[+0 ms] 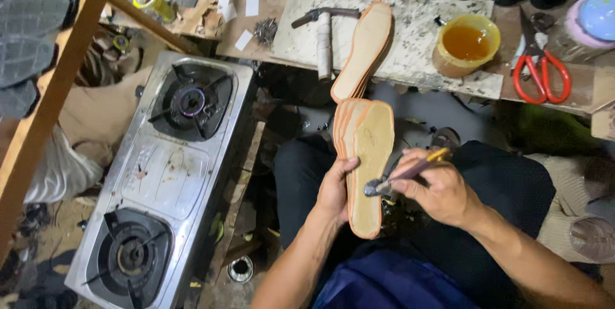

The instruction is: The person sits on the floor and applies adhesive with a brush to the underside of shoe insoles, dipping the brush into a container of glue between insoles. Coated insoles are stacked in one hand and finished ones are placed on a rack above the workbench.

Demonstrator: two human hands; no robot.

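1. Cluttered workshop surface [410, 59]: a hammer [325, 33], a stack of insoles [364, 49], a yellow bowl of amber glue [466, 44] and red scissors [542, 73] are carried on it.
2. A two-burner gas stove [168, 174] is placed to the left, lower down.
3. The left hand [334, 190] is closed around the edge of a fanned insole bundle [366, 155], held over the lap.
4. The right hand [435, 190] is clamped on a brush [402, 176], whose tip is pressed against the top insole.
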